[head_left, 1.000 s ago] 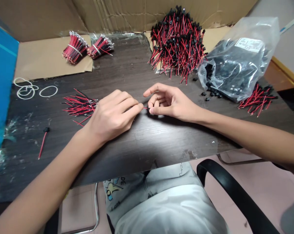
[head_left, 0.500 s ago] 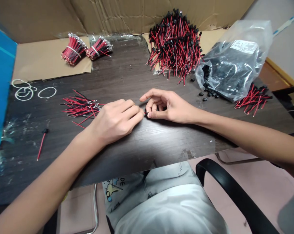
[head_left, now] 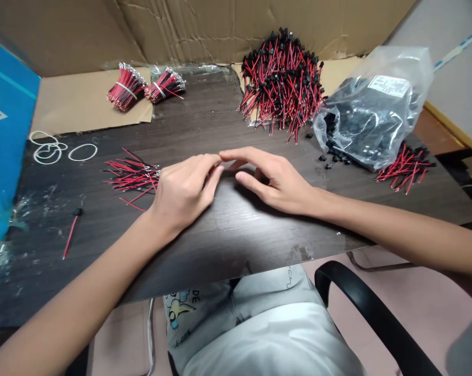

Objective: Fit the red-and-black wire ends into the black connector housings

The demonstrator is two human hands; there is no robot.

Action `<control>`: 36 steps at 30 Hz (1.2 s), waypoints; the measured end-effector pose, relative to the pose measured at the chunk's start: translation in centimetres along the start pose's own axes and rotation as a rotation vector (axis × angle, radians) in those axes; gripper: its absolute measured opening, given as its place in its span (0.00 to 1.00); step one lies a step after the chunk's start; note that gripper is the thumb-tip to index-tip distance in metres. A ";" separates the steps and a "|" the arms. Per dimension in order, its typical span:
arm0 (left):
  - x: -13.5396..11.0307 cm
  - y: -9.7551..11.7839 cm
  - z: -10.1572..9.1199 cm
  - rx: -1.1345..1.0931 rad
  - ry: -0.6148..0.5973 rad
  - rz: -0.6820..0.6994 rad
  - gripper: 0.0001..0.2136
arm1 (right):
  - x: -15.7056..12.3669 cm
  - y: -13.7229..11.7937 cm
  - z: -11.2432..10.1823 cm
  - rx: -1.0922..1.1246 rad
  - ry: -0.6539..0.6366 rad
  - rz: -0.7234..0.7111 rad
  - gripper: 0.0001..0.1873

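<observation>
My left hand is closed in a pinch over the middle of the table, and what it holds, if anything, is hidden. Facing it, my right hand has its thumb apart from the fingers and shows nothing in its grasp. Its index fingertip meets the left fingertips. Just left of my left hand lies a loose pile of red and black wires with bright metal ends, partly covered by that hand. A single wire lead with a black connector rests farther left.
A large heap of connectorized wires stands at the back. To its right, a clear bag of black connectors spills some out, beside a small wire pile. Two banded wire bundles and rubber bands lie left. A cardboard wall rises behind.
The right hand's thumb and fingers have parted from a pinch on a small black connector, which is now out of sight. Its index finger has reached the left fingertips.
</observation>
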State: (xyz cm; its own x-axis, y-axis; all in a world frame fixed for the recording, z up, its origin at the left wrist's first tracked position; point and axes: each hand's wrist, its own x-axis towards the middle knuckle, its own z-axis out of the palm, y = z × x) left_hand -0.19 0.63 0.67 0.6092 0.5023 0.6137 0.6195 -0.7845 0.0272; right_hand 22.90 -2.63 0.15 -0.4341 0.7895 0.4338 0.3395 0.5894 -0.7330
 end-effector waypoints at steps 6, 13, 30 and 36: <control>-0.1 0.0 0.0 -0.083 0.074 -0.028 0.07 | 0.1 0.0 -0.2 -0.058 0.026 -0.023 0.25; -0.1 -0.1 0.2 -0.077 0.084 -0.107 0.07 | -0.1 0.3 -0.2 -0.130 -0.035 -0.100 0.27; 0.3 -0.2 0.0 -0.096 -0.034 0.075 0.11 | 2.7 5.2 -7.5 -0.656 0.357 0.060 0.23; 0.5 -0.2 0.1 -0.072 -0.058 0.106 0.10 | 3.2 6.8 -7.8 -0.857 0.218 0.168 0.27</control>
State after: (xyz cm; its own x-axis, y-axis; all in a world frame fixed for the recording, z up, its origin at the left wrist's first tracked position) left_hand -0.01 1.06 0.91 0.6981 0.4339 0.5696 0.5143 -0.8573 0.0227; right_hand 30.36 5.23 0.63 -0.1844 0.8403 0.5097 0.9280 0.3197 -0.1913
